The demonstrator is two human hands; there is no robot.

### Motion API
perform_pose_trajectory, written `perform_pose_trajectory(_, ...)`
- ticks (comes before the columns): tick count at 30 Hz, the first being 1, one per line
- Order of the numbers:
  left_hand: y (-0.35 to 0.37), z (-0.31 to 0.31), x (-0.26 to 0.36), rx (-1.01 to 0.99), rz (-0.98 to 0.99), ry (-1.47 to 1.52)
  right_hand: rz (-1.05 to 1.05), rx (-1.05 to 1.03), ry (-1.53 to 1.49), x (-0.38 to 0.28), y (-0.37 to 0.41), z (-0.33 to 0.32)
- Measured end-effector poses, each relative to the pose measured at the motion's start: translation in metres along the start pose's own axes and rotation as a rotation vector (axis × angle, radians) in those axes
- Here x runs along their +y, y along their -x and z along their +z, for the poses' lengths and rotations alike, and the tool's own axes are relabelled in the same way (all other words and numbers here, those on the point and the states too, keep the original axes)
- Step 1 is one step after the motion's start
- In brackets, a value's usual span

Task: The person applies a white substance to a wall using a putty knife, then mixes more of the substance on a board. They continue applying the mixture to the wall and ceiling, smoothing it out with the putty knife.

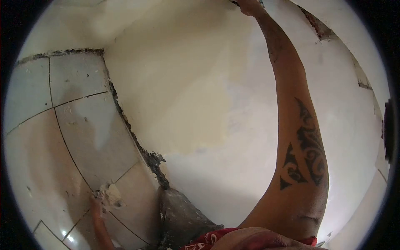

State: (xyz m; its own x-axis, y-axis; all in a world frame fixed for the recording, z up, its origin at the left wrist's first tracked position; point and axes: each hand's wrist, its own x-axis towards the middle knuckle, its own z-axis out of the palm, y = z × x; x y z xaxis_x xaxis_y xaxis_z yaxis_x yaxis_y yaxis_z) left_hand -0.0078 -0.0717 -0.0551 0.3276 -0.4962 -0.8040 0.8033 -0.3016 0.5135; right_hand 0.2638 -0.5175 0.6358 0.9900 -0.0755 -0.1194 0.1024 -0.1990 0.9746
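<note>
I have the wall [246, 137] filling most of my view, a cream coat [175, 87] over its upper left part and a whiter face below and to the right; the border between the two is soft and uneven. On my left lie large pale tiles [89, 129] divided by dark joints, with small chips and specks scattered over them. The right arm [289, 79] runs up my right side from the bottom, tattooed in dark curved shapes; a grey sheet [183, 212], wrinkled and dull, sits at bottom centre, beside a red cloth [208, 239] with white marks. A dark, crumbly seam [156, 161] parts tiles from wall, thickest just above the grey sheet; a broken gap [315, 21], brown inside, shows at my upper right.

The left hand [96, 204] is low on my left, in front of the tiles; its fingers are at the edge of a pale lump [113, 194], ragged and cream-white; I cannot tell how far the hand is open, or whether it grips the lump or something under it. The right hand [250, 7] is at the top edge, well apart from the left; it looks closed round a tool [234, 3], of which I get only a dark sliver beside the hand; the rest is cut off, so I cannot tell its shape, nor whether it touches the wall.
</note>
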Motion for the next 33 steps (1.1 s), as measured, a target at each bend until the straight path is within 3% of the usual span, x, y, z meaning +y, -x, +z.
perform_pose_trajectory(4,0.005,-0.002,-0.002,-0.003,0.000,-0.012,-0.148,0.049,0.048,0.015,-0.006,0.023)
perform_pose_trajectory(7,0.005,-0.003,-0.001,-0.012,0.006,-0.017,-0.009,-0.169,0.060,0.007,0.009,0.014)
perform_pose_trajectory(10,0.004,-0.005,0.001,-0.017,0.009,-0.017,0.049,-0.235,0.338,-0.015,0.042,-0.017)
perform_pose_trajectory(13,0.003,-0.002,0.001,-0.023,0.010,-0.030,-0.168,-0.016,0.380,0.015,0.076,0.013)
perform_pose_trajectory(17,-0.003,0.001,0.000,-0.043,0.002,-0.047,-0.068,-0.177,0.222,-0.012,0.133,-0.025)
perform_pose_trajectory(18,-0.003,0.002,-0.001,-0.047,-0.001,-0.056,-0.144,-0.087,0.364,-0.013,0.150,-0.026)
perform_pose_trajectory(21,-0.004,0.005,-0.005,-0.055,-0.012,-0.073,-0.187,-0.007,0.406,-0.017,0.194,-0.025)
perform_pose_trajectory(25,-0.004,0.007,-0.005,-0.065,-0.027,-0.091,-0.151,-0.030,0.289,-0.038,0.249,-0.042)
perform_pose_trajectory(30,-0.006,0.010,-0.005,-0.076,-0.028,-0.100,-0.120,-0.210,0.179,-0.066,0.305,-0.079)
perform_pose_trajectory(33,-0.004,0.010,-0.005,-0.075,-0.024,-0.090,-0.099,-0.307,0.124,-0.063,0.300,-0.100)
